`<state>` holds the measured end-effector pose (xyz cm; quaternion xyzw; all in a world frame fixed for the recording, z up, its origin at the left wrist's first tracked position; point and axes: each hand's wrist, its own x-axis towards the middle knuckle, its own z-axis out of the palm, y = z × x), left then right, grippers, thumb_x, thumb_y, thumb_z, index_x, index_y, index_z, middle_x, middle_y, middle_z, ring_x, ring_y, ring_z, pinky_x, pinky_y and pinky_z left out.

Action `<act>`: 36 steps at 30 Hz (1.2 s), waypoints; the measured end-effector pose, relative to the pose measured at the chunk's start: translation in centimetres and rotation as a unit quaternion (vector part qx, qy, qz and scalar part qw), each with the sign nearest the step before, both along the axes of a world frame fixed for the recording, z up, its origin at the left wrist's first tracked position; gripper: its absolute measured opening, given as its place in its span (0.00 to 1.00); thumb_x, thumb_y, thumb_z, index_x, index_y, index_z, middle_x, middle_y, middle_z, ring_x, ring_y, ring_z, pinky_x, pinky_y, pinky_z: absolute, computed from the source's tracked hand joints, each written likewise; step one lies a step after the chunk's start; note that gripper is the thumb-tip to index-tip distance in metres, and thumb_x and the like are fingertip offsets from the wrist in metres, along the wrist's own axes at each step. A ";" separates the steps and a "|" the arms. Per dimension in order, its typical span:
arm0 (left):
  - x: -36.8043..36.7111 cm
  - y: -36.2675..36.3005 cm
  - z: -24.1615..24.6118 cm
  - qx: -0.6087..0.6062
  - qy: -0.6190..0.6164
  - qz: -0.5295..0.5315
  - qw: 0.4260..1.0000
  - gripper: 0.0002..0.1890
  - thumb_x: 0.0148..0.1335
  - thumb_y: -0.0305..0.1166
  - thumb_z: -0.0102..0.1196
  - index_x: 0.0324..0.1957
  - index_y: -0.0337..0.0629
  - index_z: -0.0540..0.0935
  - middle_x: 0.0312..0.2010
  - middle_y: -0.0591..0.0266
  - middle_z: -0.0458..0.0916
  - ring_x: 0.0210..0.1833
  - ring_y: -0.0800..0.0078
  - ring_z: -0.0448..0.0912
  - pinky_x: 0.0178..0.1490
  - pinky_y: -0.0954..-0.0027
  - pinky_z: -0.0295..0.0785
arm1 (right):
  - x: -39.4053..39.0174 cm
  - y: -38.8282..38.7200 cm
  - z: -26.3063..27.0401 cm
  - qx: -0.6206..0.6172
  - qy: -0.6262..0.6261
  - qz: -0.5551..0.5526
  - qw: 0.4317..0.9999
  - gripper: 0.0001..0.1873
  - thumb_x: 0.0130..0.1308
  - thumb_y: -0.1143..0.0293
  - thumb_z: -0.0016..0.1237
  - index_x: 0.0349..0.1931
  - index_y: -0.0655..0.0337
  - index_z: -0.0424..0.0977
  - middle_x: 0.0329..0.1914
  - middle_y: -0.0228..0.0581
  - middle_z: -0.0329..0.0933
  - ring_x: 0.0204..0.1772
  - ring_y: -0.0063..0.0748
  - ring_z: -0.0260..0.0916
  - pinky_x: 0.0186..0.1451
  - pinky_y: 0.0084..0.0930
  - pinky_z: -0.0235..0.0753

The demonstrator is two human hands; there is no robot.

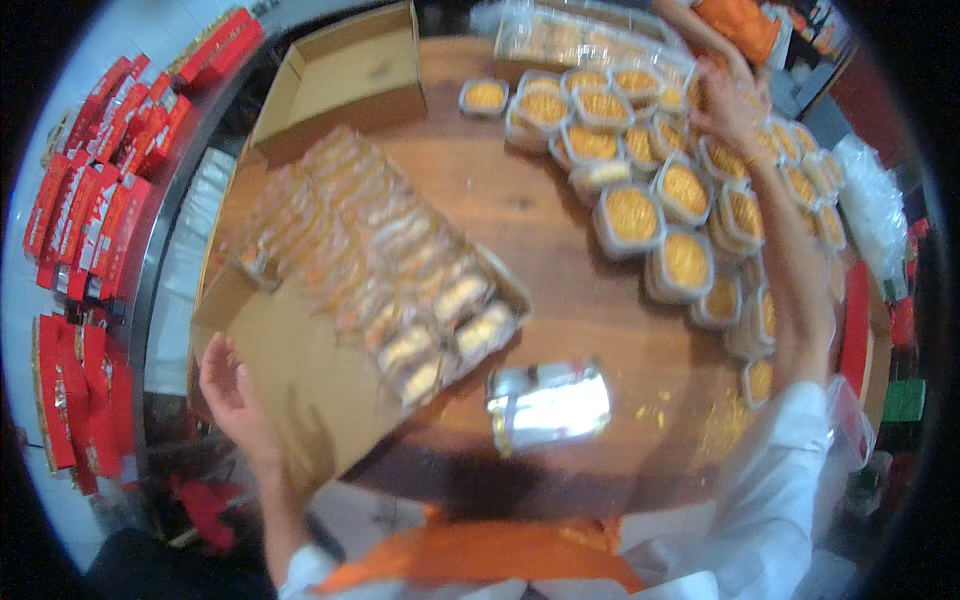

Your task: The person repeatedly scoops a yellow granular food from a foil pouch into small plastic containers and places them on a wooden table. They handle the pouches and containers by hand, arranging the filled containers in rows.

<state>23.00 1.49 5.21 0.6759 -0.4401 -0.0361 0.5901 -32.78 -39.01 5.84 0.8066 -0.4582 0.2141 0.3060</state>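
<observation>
My left hand (pixel 234 394) hovers at the near left edge of an open cardboard box (pixel 289 352), fingers apart and nothing in them. Rows of pastries in clear wrappers (pixel 375 262) fill the far and right parts of that box; its near left floor is bare. My right arm stretches across stacked clear plastic tubs (pixel 679 266) with golden, crumb-like tops. At the far side of the stacks, my right hand (pixel 720 112) is among the tubs; blur hides whether its fingers hold one. A shiny silver packet (pixel 550 405) lies on the wooden table (pixel 555 300) before me.
Another person's arm (pixel 701 37) reaches in from the far right, close to my right hand. A second open cardboard box (pixel 349 75) stands at the far left. Red boxes (pixel 90 225) are stacked beyond the left edge. Clear plastic bags (pixel 870 210) lie right; yellow crumbs (pixel 724 435) dot the table.
</observation>
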 end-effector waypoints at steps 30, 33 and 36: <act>-22.7 -1.3 -11.6 0.076 -0.262 -0.407 0.872 0.04 0.53 0.20 0.50 0.32 0.34 0.72 0.38 0.51 0.74 0.43 0.57 0.72 0.45 0.62 0.67 | 8.5 41.5 -6.2 0.458 -0.813 0.073 0.353 0.17 0.66 0.61 0.38 0.51 0.59 0.61 0.47 0.34 0.68 0.44 0.22 0.68 0.35 0.17 0.73; -23.1 -0.3 -11.6 0.043 -0.056 -0.417 0.906 0.03 0.56 0.21 0.44 0.32 0.30 0.69 0.44 0.45 0.70 0.48 0.52 0.69 0.52 0.61 0.63 | 10.7 40.7 -6.7 0.440 -0.805 0.042 0.396 0.18 0.66 0.62 0.38 0.53 0.59 0.60 0.47 0.35 0.68 0.45 0.23 0.68 0.35 0.18 0.74; -22.6 -0.1 -12.3 0.034 -0.084 -0.422 0.902 0.04 0.57 0.22 0.46 0.35 0.31 0.69 0.52 0.43 0.66 0.56 0.54 0.66 0.56 0.63 0.61 | 12.1 40.2 -7.1 0.442 -0.798 0.040 0.407 0.19 0.65 0.65 0.41 0.54 0.59 0.58 0.47 0.35 0.69 0.42 0.22 0.69 0.31 0.16 0.73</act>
